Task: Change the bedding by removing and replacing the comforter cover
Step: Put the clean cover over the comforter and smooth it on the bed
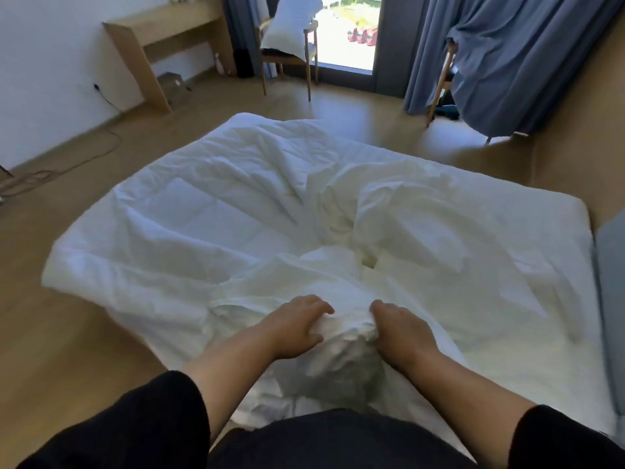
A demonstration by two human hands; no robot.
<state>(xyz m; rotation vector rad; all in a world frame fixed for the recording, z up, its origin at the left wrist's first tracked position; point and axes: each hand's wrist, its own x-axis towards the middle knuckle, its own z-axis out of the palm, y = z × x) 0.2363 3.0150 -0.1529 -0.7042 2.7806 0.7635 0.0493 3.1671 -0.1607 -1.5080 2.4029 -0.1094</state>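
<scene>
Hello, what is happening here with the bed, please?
A person in black sleeves is working on the bedding. Both hands, the left hand and the right hand, hold a bunched wad of white cover fabric at the near edge of the bed. The quilted white comforter lies rumpled across the mattress. A pillow sits on a wooden chair by the window.

Comforter (203,211) on bed (571,231), chair (291,59) behind, desk (162,32) behind-left

A single head-worn view looks forward and down, close over the bed (558,231), toward the far window (351,32).
</scene>
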